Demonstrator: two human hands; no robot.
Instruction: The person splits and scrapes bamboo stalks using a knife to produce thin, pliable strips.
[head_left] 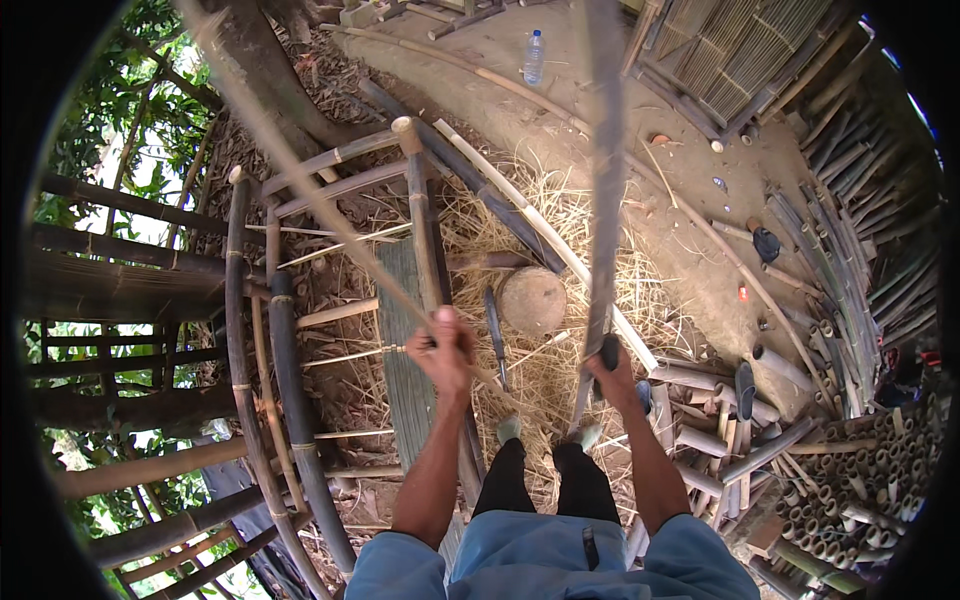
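A long pale stick is gripped in the left hand and is slanted across the view from the upper left. By the right hand a long grey strip is held, its edges blurred. Between the hands, on the ground, a knife is seen just beside a round wooden block, surrounded by pale shavings.

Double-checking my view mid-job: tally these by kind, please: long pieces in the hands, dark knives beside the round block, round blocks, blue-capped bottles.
Long pieces held: 2 (pale piece, left hand; grey piece, right hand)
Dark knife: 1
Round block: 1
Blue-capped bottle: 1
Total: 5
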